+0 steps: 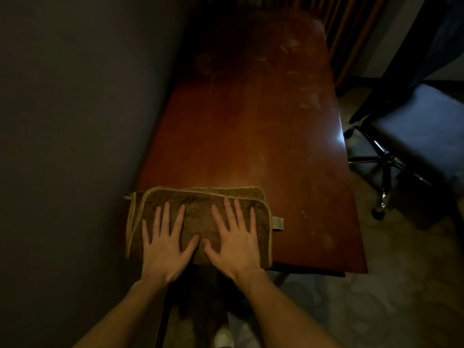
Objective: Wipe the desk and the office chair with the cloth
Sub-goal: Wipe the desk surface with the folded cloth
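A folded brown cloth (200, 204) with a pale hem lies at the near left corner of the reddish-brown wooden desk (256, 116). My left hand (167, 244) presses flat on the cloth's left half, fingers straight and spread. My right hand (234, 241) lies flat on its right half the same way, thumbs nearly meeting. The dark office chair (416, 129) stands to the right of the desk, its seat and wheeled base in view.
A grey wall (75, 121) runs along the desk's left side. Pale smudges mark the far right part of the desktop. Vertical slats or curtain folds (351, 28) stand behind the desk. Patterned floor (376, 297) shows at the lower right.
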Available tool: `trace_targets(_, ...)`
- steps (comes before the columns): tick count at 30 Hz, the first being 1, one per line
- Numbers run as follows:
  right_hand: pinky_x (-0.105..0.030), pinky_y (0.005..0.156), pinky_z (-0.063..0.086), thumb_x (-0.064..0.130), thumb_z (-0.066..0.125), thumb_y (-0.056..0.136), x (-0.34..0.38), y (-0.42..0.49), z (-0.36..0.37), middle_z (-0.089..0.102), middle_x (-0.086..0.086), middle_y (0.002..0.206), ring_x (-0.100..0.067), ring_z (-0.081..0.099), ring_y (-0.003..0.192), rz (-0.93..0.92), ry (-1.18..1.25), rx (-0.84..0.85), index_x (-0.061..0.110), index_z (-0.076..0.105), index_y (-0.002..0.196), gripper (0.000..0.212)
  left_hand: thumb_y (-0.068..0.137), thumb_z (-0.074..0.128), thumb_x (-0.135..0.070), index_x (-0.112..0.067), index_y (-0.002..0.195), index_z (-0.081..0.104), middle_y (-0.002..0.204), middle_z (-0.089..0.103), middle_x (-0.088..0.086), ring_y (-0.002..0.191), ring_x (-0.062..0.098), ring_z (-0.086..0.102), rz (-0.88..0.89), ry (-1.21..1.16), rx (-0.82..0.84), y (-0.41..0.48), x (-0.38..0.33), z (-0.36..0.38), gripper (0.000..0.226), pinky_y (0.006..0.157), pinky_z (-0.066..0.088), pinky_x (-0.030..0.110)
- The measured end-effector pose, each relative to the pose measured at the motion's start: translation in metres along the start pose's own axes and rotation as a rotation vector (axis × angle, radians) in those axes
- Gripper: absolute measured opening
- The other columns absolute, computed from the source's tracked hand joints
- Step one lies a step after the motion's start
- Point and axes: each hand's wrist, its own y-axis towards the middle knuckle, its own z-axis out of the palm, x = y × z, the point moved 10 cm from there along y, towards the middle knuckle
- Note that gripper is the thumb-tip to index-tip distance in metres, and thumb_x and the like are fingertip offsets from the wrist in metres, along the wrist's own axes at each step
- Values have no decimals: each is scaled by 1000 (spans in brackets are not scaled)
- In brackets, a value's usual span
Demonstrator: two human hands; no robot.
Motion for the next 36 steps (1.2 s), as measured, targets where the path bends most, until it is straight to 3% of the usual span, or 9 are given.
trace_targets(6, -56, 123, -4, 74, 23, 95, -25, -38, 2, -6, -3, 170, -23, -15, 155, 27, 27, -36, 35, -2, 161, 81, 88, 8, -84, -44, 157, -19, 165, -30, -4, 151, 17, -32, 84, -34, 15, -20, -28, 8, 84, 120, -24, 49)
trace_targets(11, -54, 123, -4, 74, 25, 95, -72, -60, -6, -4, 1, 170, -20, -10, 156, 65, 8, -43, 39, -1, 160, 79, 93, 6, -80, -43, 157, -21, 166, -28, 1, 151, 23, -32, 175, 22, 34, -24, -73, 14, 78, 119, -22, 56)
trace_targets(16, -60, 119, -16, 78, 8, 95, -99, -54, -20, -12, 4, 168, -19, -16, 155, 107, -56, 24, 42, -6, 159, 75, 87, -2, -84, -43, 155, -23, 164, -32, 8, 149, 32, -34, 58, -3, 46, -6, -102, 22, 83, 116, -22, 65)
trace_targets(20, -65, 115, -19, 77, -4, 92, -100, -45, -17, -22, -6, 166, -23, -25, 152, 255, -34, 19, 40, -10, 159, 76, 89, 8, -84, -38, 161, -7, 168, -14, 15, 154, 40, -17, -2, 32, 4, 5, -111, 17, 87, 117, -9, 71)
trace_targets(23, -67, 117, -11, 70, 2, 98, -107, -25, -20, -13, -8, 168, -26, -17, 154, 237, -61, -11, 39, -4, 160, 70, 93, 14, -79, -35, 162, 6, 169, -2, 17, 155, 41, -6, -13, 29, -32, 14, -113, 14, 83, 117, 0, 73)
trace_targets(27, -68, 118, 8, 54, 17, 103, -118, 10, -28, 3, -7, 169, -24, -3, 156, 196, -64, -62, 39, 8, 160, 60, 97, 16, -73, -35, 163, 7, 170, -1, 15, 156, 39, -4, -44, 12, -38, 43, -116, 11, 77, 117, 2, 74)
trace_targets(36, -67, 119, 5, 49, 19, 104, -145, 101, -48, 0, -6, 170, -22, -7, 156, 197, -115, -98, 39, 7, 160, 59, 101, 16, -66, -36, 163, 6, 171, 0, 13, 157, 37, -3, -9, 28, -108, 141, -127, -7, 69, 116, 2, 74)
